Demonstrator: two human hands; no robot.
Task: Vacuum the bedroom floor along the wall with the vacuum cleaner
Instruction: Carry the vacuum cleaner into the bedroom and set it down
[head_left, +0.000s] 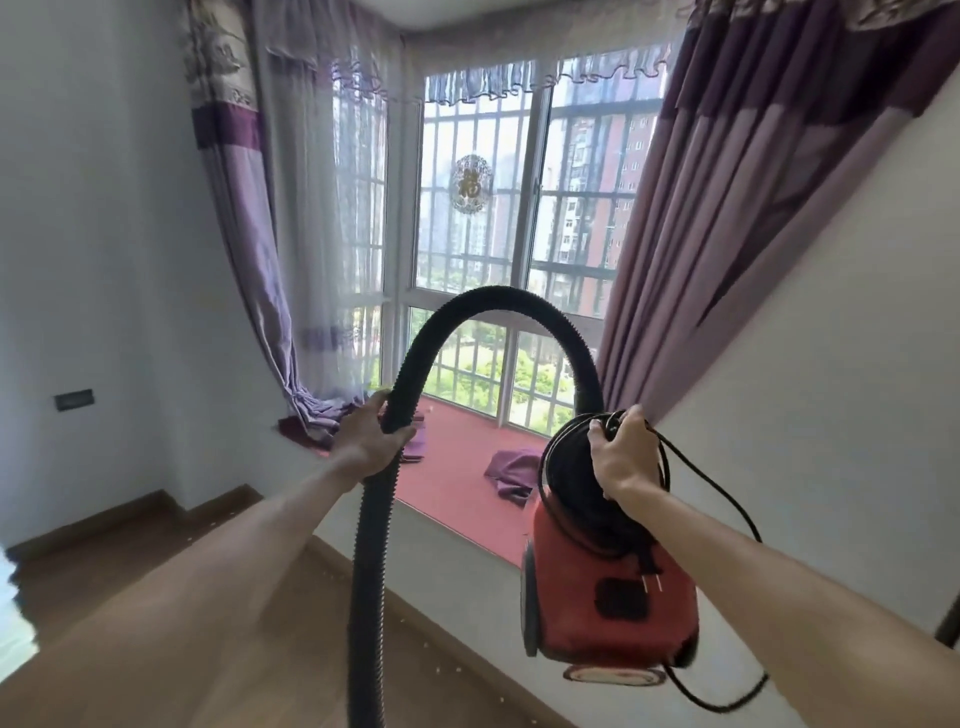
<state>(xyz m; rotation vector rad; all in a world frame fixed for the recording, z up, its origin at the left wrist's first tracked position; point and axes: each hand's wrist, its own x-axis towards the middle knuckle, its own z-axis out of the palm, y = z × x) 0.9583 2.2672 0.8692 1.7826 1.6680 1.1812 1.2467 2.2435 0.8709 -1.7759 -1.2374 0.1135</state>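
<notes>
Two bare arms reach out in front of the person, each hand busy with a part of the vacuum cleaner (602, 587). Nearest, the red body of the machine hangs in the air below the right hand (621, 460), clear of the wooden floor (218, 623), with its wheel side turned toward the left. The right hand's fingers (597, 436) are clamped over the black top of the machine, where the black power cord (722, 493) is looped; one loop of cord passes just past the fingertips and sags down on the far right of the hand, and its plug lies against the red casing beneath the wrist. The left hand (366, 439) has its fingers (382, 402) closed around the black ribbed hose (498, 299). Below those fingers the hose drops straight down past the forearm and out of sight at the bottom edge; above them it rises in a high arch and comes down behind the right hand into the machine.

Just beyond both hands runs a low white ledge topped by a red window seat (457, 467), with purple cloth (511, 470) crumpled on it between the two hands. Small pale specks lie on the floor along the base of the ledge, under the left forearm. Farther off, purple curtains (727, 218) hang on either side of a barred window (519, 249), and a dark wall switch (74, 399) sits on the white wall well to the left of the left fingers.
</notes>
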